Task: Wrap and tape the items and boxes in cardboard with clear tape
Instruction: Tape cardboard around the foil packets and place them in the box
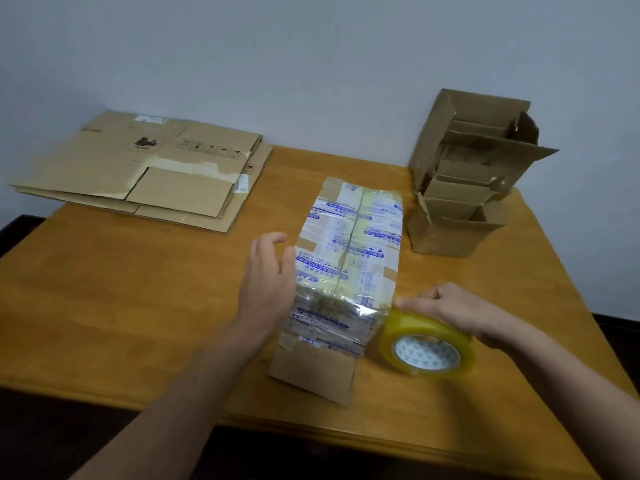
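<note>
A long cardboard parcel [348, 265] printed in blue and covered in shiny clear tape lies in the middle of the wooden table [138, 306], one bare cardboard flap at its near end. My left hand [268, 282] rests flat against the parcel's left side, fingers spread. My right hand [446, 310] grips the top of a yellowish roll of clear tape [427, 348], which stands on edge right beside the parcel's near right corner. A strip of tape seems to run from the roll onto the parcel.
A stack of flattened cardboard sheets [145, 168] lies at the table's far left, overhanging the edge. A pile of open small cardboard boxes [464, 174] stands at the far right. A pale wall is behind; the table's near edge is close to me.
</note>
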